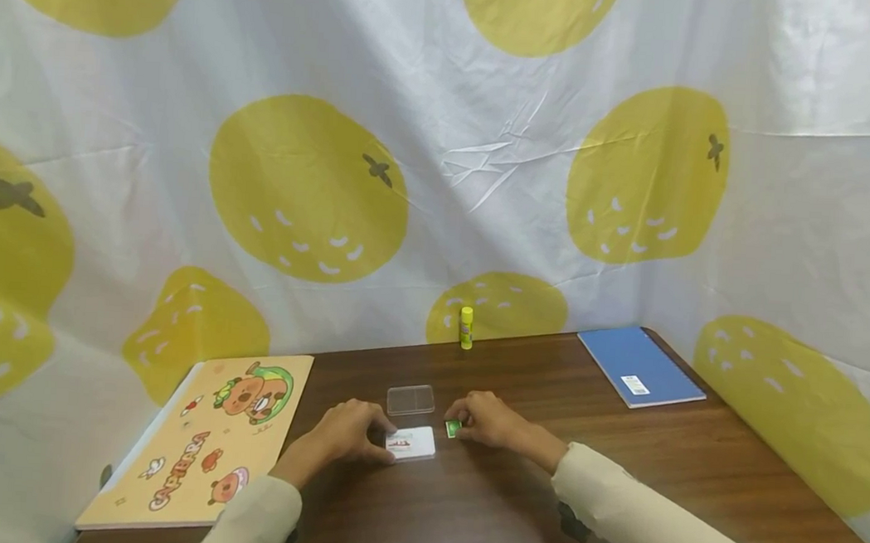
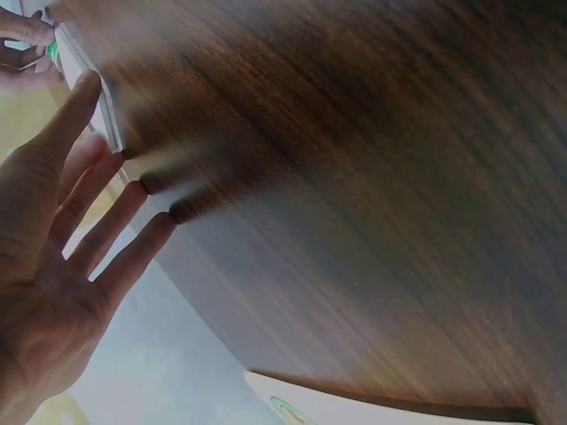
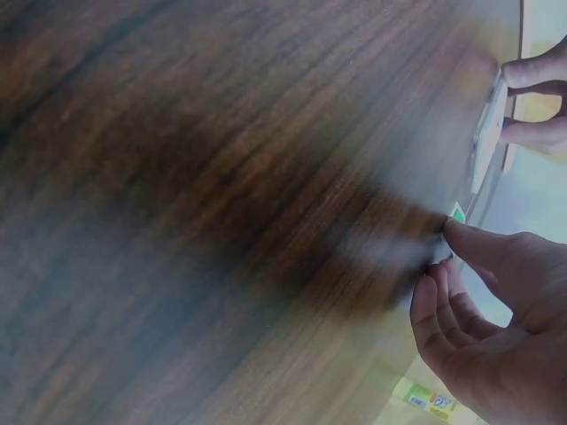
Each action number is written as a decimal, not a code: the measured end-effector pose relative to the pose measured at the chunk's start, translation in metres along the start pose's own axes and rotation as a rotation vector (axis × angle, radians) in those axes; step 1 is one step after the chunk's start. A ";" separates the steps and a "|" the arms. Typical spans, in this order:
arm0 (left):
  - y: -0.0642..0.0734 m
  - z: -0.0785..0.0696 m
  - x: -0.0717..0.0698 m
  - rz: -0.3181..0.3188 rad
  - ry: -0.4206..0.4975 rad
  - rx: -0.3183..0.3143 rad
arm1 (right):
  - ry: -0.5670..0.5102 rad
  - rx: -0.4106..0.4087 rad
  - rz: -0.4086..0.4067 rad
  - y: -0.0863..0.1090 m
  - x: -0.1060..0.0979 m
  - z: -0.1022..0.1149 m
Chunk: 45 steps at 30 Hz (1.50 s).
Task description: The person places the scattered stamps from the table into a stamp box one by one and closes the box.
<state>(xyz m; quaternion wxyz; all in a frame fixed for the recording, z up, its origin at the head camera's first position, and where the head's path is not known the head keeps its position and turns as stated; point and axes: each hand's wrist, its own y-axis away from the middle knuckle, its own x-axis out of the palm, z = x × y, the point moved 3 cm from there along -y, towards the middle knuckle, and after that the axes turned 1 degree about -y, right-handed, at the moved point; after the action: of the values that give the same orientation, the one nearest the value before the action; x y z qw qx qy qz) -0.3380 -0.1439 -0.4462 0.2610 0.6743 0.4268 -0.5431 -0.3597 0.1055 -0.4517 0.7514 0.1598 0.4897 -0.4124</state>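
A flat clear case (image 1: 424, 455) with a white printed card (image 1: 413, 440) on top lies on the brown table. My left hand (image 1: 346, 429) holds its left end, the thumb at the near corner and the index finger at the far one. In the left wrist view the other fingers of that hand spread out loosely. To the right of the case, my right hand (image 1: 491, 420) pinches a small green and white piece (image 1: 453, 429) between thumb and fingers, close to the tabletop. Just behind the case sits a clear plastic lid (image 1: 410, 400).
A yellow glue stick (image 1: 466, 328) stands upright at the table's back edge. The blue spiral notebook (image 1: 642, 367) lies at the back right. On the left is a large orange pad (image 1: 226, 433) with capybara drawings. A fruit-patterned curtain (image 1: 484, 200) surrounds the table.
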 end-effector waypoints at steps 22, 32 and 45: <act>0.000 0.001 -0.001 0.004 0.023 -0.009 | -0.076 0.003 -0.053 -0.001 -0.002 -0.006; -0.001 0.001 0.000 0.003 0.022 0.006 | -0.051 -0.020 -0.066 0.002 -0.001 -0.007; 0.000 -0.001 -0.001 -0.008 0.016 0.022 | -0.105 -0.070 -0.072 -0.002 -0.008 -0.004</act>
<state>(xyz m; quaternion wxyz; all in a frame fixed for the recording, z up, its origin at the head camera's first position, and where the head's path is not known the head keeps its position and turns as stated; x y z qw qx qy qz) -0.3380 -0.1433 -0.4452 0.2479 0.6796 0.4257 -0.5436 -0.3651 0.1110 -0.4464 0.7657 0.0939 0.4692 -0.4298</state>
